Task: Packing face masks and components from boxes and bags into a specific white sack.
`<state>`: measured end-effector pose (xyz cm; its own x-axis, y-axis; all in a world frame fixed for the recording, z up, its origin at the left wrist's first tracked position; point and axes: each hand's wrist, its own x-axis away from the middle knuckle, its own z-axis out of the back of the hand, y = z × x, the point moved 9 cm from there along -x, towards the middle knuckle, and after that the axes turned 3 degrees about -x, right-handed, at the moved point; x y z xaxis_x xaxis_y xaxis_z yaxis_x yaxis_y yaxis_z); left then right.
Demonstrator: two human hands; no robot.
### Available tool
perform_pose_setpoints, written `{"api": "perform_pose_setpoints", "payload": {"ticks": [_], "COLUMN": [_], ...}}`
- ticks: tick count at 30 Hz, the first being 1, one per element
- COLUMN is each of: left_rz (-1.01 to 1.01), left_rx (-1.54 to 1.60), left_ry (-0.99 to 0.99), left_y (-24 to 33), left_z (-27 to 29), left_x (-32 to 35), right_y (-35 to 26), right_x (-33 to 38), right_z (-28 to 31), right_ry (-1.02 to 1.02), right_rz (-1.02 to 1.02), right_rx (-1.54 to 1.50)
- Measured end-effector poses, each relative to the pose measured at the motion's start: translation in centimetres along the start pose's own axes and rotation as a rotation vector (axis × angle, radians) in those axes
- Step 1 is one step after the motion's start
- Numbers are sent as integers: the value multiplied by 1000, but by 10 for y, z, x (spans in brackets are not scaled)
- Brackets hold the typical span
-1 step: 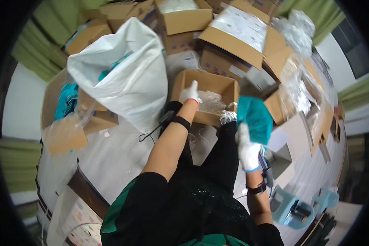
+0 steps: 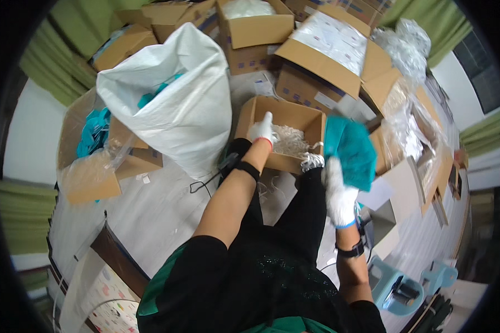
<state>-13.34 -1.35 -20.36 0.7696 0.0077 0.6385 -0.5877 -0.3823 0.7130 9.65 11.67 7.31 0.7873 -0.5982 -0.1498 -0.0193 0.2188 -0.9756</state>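
Note:
My left hand, in a white glove with a red cuff, is over the left part of a small open cardboard box. One finger stretches up and away; the others are partly hidden beside the heap of white strings inside. My right hand, in a white glove with a blue cuff, is closed on a folded piece of teal fabric, perhaps a bag. The fabric hangs just right of the box and is smeared by motion. A bunch of white strings droops over the box's near edge.
A tall white woven sack with teal fabric inside stands at the left. Behind it is a carton of teal pieces. Large open cartons line the back. Clear plastic spills at the right, above a light blue stool.
The teal fabric has swung slightly right and looks more blurred. My right hand has shifted and turned a little with it. My left hand stays at the box; the whole view has moved slightly.

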Motion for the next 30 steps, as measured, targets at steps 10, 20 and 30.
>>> {"api": "perform_pose_setpoints", "payload": {"ticks": [10, 20, 30], "left_rz": [234, 417, 184], "left_rx": [35, 357, 441], "left_ry": [-406, -1194, -708], "left_y": [31, 94, 103], "left_z": [8, -60, -64], "left_x": [101, 154, 132], "right_y": [-175, 93, 83], "right_x": [-109, -89, -19], "right_z": [-239, -153, -113], "right_ry": [-693, -583, -734], "right_rz": [315, -471, -719], "right_rx": [104, -665, -1142]}}
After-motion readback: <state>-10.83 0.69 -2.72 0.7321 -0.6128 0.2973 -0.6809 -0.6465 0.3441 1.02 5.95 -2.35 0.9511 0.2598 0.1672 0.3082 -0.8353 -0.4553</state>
